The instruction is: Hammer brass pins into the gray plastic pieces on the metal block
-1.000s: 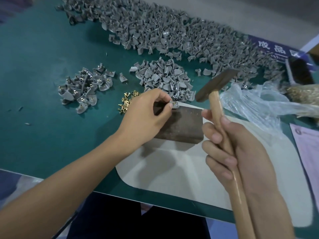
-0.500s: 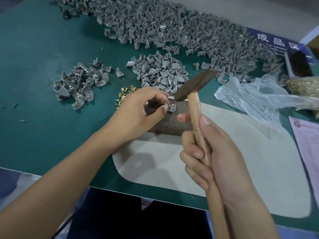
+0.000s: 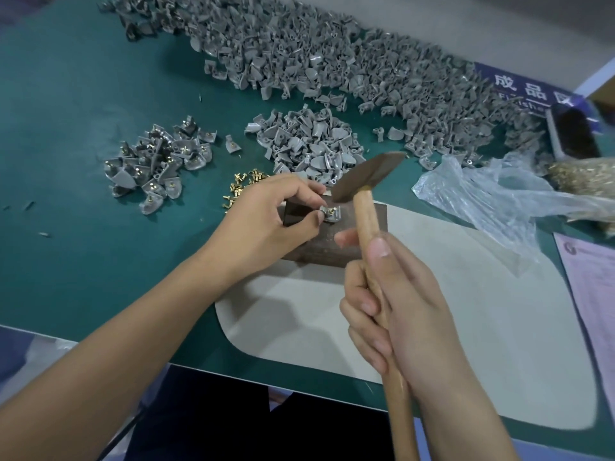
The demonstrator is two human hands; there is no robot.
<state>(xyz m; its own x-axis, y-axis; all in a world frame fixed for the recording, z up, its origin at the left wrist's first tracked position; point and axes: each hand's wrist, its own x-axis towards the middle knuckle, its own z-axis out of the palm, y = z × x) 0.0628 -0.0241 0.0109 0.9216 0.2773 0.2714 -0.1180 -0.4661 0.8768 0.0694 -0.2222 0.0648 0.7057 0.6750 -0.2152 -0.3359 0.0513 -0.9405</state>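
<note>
Now left hand (image 3: pixel 266 217) pinches gray piece (image 3: pixel 331 214) on block (image 3: pixel 336 244); right hand (image 3: pixel 399 314) grips hammer (image 3: pixel 364 176); strike pin (image 3: pixel 329 211) squarely, fingers clear.

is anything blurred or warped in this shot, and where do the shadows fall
Head view: wide-angle bending curves the table edge; the hammer head is slightly motion-soft, and so is the right hand; the left hand and the gray plastic piece are sharper; soft shadows fall on the pale mat below the metal block.
</note>
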